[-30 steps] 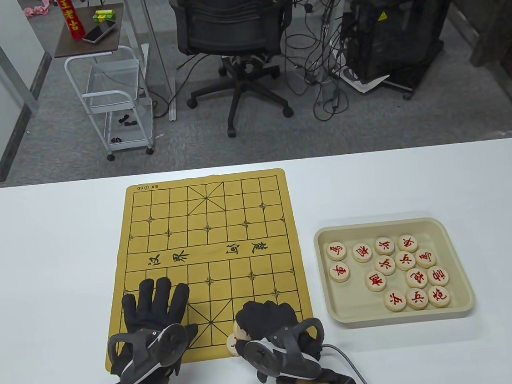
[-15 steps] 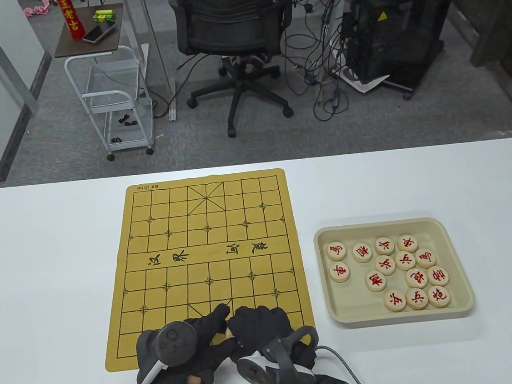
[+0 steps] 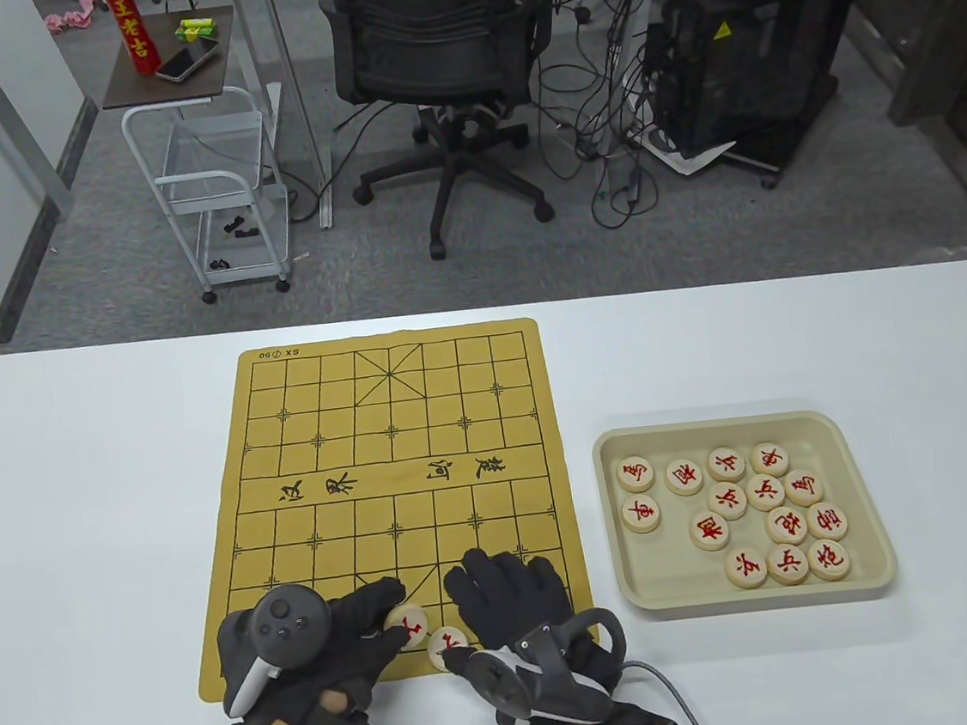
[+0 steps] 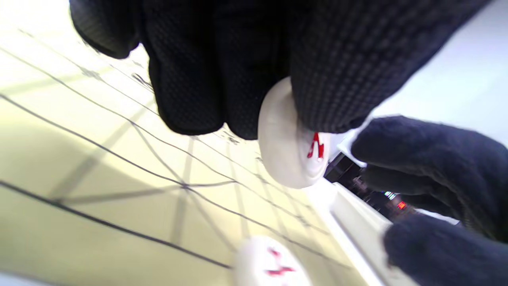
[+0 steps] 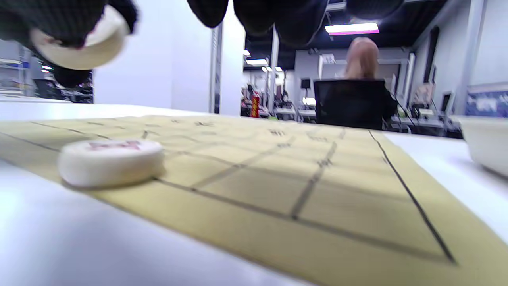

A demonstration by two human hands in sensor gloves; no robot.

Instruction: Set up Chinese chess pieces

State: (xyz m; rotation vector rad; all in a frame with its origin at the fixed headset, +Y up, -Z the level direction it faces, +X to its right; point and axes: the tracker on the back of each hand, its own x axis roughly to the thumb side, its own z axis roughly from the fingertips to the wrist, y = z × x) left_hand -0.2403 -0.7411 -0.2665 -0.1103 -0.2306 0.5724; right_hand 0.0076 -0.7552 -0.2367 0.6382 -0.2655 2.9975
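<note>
Now the left hand point(image 3: 339, 632) pinches a small, hard, light, smooth chess piece point(image 4: 291, 149) by its round edge, while the right hand point(image 3: 509, 602) hangs open, holding nothing.

We see a white table point(image 3: 101, 506) with rounded corners. A yellow board mat point(image 3: 388, 442) lies flat on it, and both hands are over its near edge. Just right of the right hand point(image 3: 509, 602) stands a beige tray point(image 3: 857, 461) directly on the table, close to the mat but not touching it. A grey cable point(image 3: 669, 688) runs from the right wrist over the table, toward the near edge. The left hand point(image 3: 323, 638) is over the mat's near left part.
</note>
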